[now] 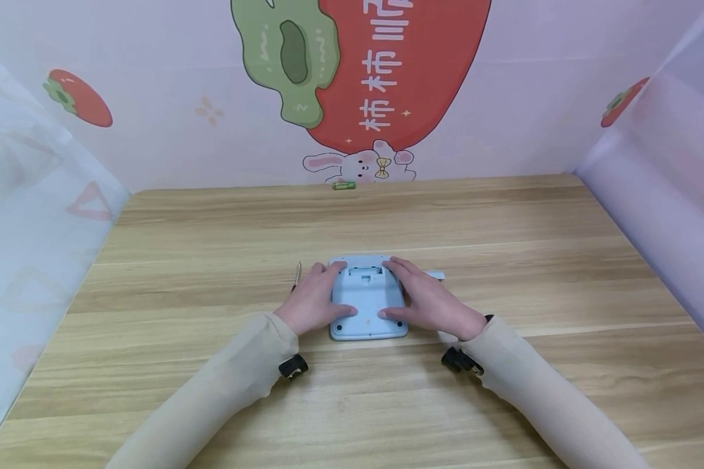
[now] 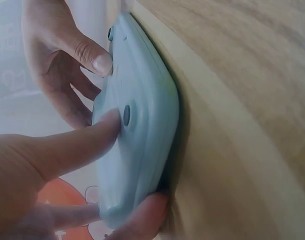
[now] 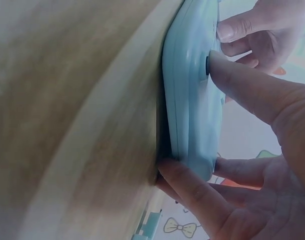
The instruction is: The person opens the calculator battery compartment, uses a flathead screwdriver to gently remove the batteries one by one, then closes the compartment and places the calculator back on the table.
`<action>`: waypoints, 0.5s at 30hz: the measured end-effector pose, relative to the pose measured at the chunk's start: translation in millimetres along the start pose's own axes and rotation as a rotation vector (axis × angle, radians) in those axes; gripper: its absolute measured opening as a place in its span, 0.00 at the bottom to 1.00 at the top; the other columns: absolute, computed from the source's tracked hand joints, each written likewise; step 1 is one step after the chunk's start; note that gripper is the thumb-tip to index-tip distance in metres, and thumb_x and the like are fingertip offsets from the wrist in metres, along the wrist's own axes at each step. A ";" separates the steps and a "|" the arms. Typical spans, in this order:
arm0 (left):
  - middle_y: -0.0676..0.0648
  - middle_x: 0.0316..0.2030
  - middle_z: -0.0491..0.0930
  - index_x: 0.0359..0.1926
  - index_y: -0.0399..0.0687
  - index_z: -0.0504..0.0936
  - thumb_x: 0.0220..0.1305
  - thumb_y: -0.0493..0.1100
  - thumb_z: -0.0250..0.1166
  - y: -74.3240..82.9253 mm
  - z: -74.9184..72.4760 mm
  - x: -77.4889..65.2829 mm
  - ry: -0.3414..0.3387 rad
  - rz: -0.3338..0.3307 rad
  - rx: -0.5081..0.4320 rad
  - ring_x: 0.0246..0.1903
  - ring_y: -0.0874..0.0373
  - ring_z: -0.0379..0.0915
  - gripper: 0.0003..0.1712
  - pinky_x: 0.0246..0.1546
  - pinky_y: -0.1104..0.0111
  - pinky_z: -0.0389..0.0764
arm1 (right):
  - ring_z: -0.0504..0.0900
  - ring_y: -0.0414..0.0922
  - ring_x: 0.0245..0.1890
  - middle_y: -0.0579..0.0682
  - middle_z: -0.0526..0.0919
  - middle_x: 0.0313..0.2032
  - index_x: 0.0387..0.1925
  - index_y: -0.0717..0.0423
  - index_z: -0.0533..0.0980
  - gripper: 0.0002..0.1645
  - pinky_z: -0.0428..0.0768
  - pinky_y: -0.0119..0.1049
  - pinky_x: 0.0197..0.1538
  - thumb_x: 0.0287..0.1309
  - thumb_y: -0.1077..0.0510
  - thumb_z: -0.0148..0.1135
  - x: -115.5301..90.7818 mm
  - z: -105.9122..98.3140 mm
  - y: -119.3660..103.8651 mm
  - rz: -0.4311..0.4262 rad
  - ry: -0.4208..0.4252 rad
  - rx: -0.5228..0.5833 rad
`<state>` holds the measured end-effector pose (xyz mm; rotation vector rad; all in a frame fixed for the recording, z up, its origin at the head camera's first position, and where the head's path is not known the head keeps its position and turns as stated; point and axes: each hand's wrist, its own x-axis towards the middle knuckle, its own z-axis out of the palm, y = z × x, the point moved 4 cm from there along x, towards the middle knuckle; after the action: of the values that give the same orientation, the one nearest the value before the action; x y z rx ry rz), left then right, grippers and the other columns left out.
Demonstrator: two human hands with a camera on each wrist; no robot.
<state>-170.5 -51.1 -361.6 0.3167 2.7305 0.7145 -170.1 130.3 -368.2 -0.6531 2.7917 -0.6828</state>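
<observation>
A light blue calculator lies back side up on the table, its battery compartment uncovered at the far end. My left hand grips its left side, with the thumb on the back near a dark round foot and fingertips at the edge. On the opposite side my right hand holds it the same way, thumb beside another foot. In the right wrist view, the right fingers reach round the edge near the tabletop. A light blue battery cover lies just beyond the right hand.
A screwdriver lies beyond the left hand, partly hidden by it. At the table's far edge is a green battery. Printed cloth walls stand at the back and both sides of the wooden table.
</observation>
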 end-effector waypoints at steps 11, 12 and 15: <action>0.37 0.54 0.67 0.68 0.48 0.58 0.51 0.50 0.71 1.9 0.6 0.4 -0.009 -0.021 -0.025 0.44 0.50 0.68 0.46 0.48 0.58 0.75 | 0.62 0.56 0.66 0.61 0.57 0.68 0.67 0.59 0.57 0.50 0.66 0.51 0.64 0.48 0.44 0.68 -0.4 -1.3 -2.0 0.011 -0.005 -0.006; 0.37 0.54 0.67 0.68 0.47 0.58 0.51 0.50 0.70 2.0 0.7 0.3 -0.010 -0.025 -0.027 0.44 0.50 0.68 0.46 0.48 0.58 0.75 | 0.62 0.56 0.66 0.61 0.57 0.68 0.67 0.59 0.57 0.50 0.66 0.51 0.64 0.47 0.44 0.68 -0.2 -1.4 -2.2 0.010 -0.005 -0.007; 0.37 0.55 0.66 0.68 0.47 0.58 0.51 0.50 0.70 2.3 1.1 -0.2 -0.016 -0.034 -0.033 0.45 0.50 0.68 0.46 0.48 0.57 0.75 | 0.62 0.56 0.66 0.61 0.57 0.68 0.67 0.59 0.58 0.50 0.66 0.51 0.64 0.47 0.44 0.69 -0.3 -1.6 -2.7 0.016 -0.009 -0.005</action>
<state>-169.7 -48.7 -361.3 0.2663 2.6997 0.7436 -169.2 128.9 -365.5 -0.6326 2.7877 -0.6684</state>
